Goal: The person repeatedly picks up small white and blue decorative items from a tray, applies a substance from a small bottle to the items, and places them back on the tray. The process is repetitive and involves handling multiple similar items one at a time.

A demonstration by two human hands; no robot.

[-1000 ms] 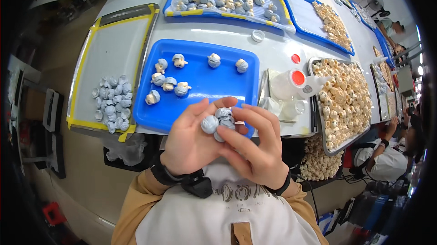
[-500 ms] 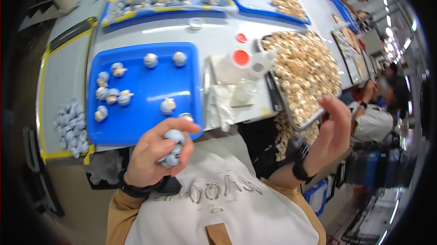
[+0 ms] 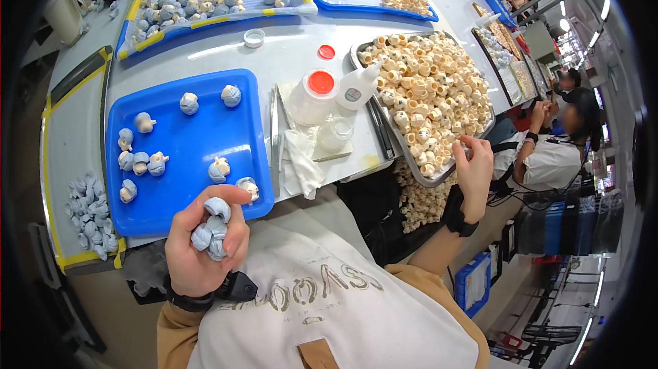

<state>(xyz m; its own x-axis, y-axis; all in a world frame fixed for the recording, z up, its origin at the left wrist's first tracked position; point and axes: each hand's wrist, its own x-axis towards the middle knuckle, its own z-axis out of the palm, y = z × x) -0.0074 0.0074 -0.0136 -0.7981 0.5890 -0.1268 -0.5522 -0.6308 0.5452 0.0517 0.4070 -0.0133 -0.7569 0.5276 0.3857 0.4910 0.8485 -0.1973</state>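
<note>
My left hand [image 3: 205,246], palm up near the front edge of the blue tray [image 3: 188,187], is closed around several small grey-blue moulded pieces [image 3: 216,232]. My right hand [image 3: 474,176] is at the near right rim of a metal tray [image 3: 430,180] full of cream hollow doll-head-like pieces [image 3: 439,102]. Its fingers are curved and apart, with nothing visible between them. Inside the blue tray lie several cream pieces fitted with grey-blue parts [image 3: 231,95]; one [image 3: 248,187] is just beyond my left fingertips.
Between the trays stand a red-lidded jar [image 3: 312,98], a squeeze bottle [image 3: 358,88], a small jar [image 3: 336,134] and a white cloth [image 3: 301,163]. Loose grey-blue pieces [image 3: 90,215] lie at left. A yellow-taped tray [image 3: 205,23] holds more fitted pieces. People sit at far right.
My right hand has come down and inward to the metal tray's near rim. My left hand still holds the grey-blue pieces, now turned more upright. The whole view has shifted somewhat.
</note>
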